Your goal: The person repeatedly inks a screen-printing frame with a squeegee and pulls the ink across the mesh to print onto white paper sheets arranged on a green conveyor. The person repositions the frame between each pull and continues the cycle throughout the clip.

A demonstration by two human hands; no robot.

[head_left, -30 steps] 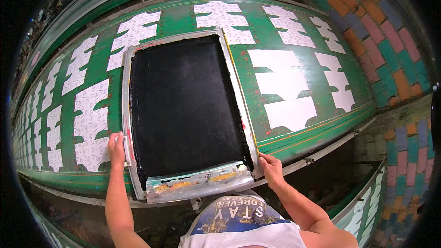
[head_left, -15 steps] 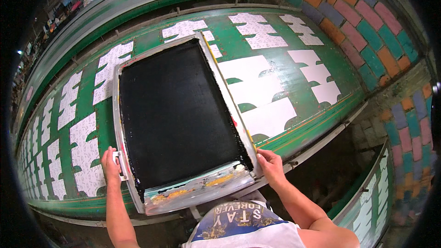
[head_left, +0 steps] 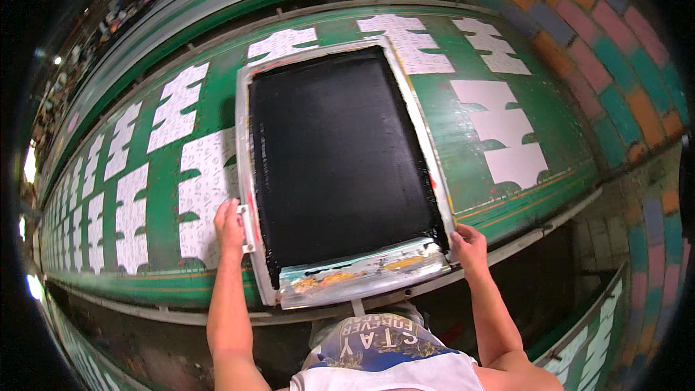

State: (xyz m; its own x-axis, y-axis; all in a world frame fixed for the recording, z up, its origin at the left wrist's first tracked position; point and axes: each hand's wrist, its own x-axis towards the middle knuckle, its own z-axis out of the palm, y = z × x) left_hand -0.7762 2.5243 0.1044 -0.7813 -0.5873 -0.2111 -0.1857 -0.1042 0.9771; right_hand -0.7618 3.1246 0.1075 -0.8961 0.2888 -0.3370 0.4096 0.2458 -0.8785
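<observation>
A screen-printing frame (head_left: 242,130) is in front of me over the green table, long side pointing away; I cannot tell whether it touches the cloth. Black ink (head_left: 347,174) coats its inside, and its near end is smeared silver, teal and yellow. My left hand (head_left: 230,226) is closed on a white handle (head_left: 247,229) on the frame's left side. Around the frame's near right edge, my right hand (head_left: 469,247) is closed. Printed white cloth pieces (head_left: 206,195) lie just left of the frame. Plain white pieces (head_left: 503,127) lie to its right. Cloth directly beneath is hidden.
The long green table (head_left: 565,119) runs left to right, with columns of printed cloth (head_left: 130,206) on its left. A metal rail (head_left: 539,232) follows its near edge. Another long table (head_left: 239,0) stands beyond; a coloured brick wall (head_left: 601,51) rises at the right.
Both hands have carried the frame rightward along the table. It now covers a plain white column that was visible beside it, and uncovers a printed column on its left.
</observation>
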